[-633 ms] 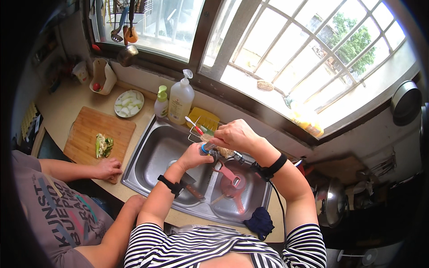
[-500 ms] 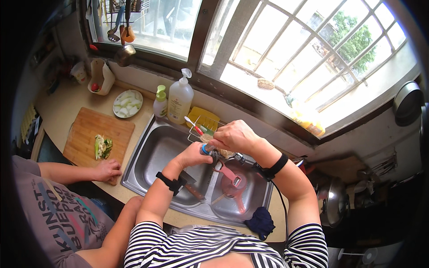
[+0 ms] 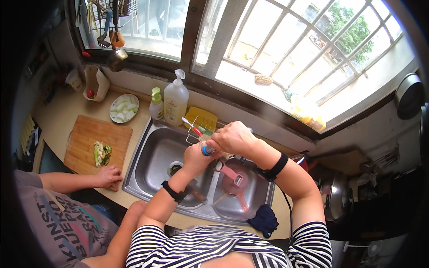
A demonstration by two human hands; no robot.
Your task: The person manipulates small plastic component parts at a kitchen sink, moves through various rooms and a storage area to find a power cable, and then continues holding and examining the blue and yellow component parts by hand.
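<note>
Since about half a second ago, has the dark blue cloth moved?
No. Judged against the sink, the dark blue cloth still lies at its near right corner.

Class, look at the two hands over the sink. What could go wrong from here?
The knife lies in the left basin, close under the left forearm; lowering that arm might bring skin against the blade.

The left hand and right hand crowd together at the blue-ringed fitting, so a slipping grip could knock the knuckles.

The dark cloth near the counter's front edge could get brushed off.
</note>
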